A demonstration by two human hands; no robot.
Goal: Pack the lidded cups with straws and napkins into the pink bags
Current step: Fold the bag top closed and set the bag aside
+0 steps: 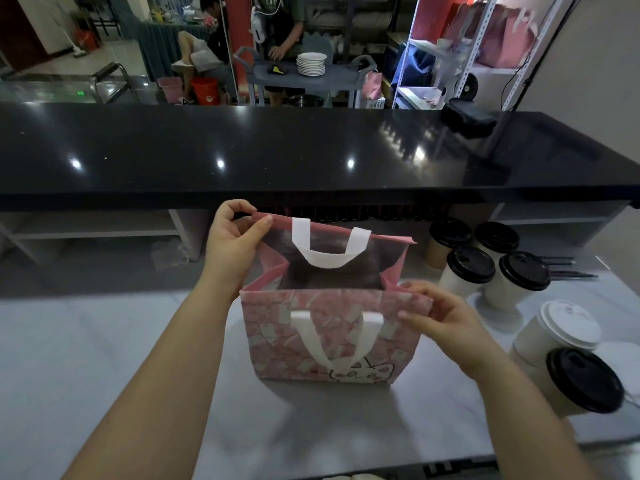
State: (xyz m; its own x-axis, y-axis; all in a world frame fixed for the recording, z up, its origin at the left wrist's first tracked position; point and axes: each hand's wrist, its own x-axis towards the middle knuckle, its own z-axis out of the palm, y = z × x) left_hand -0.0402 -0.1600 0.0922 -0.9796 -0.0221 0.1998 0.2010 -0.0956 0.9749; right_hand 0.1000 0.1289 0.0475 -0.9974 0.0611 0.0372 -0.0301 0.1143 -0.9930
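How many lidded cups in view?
6. Four black-lidded cups clustered right of the pink bag; nearer, at the right edge, a white-lidded cup and another black-lidded cup. More may sit off-frame.

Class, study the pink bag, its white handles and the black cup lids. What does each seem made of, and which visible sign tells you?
The pink bag: probably stiff paper or non-woven fabric, matte; printed panels stand flat with sharp folds. Its white handles: soft fabric-like strap, matte; they bend in limp loops. The black cup lids: likely plastic, faint sheen; moulded raised rims.

Dim, soft focus; ceiling-light glare on black counter (pixel 311 150); edges bowed.
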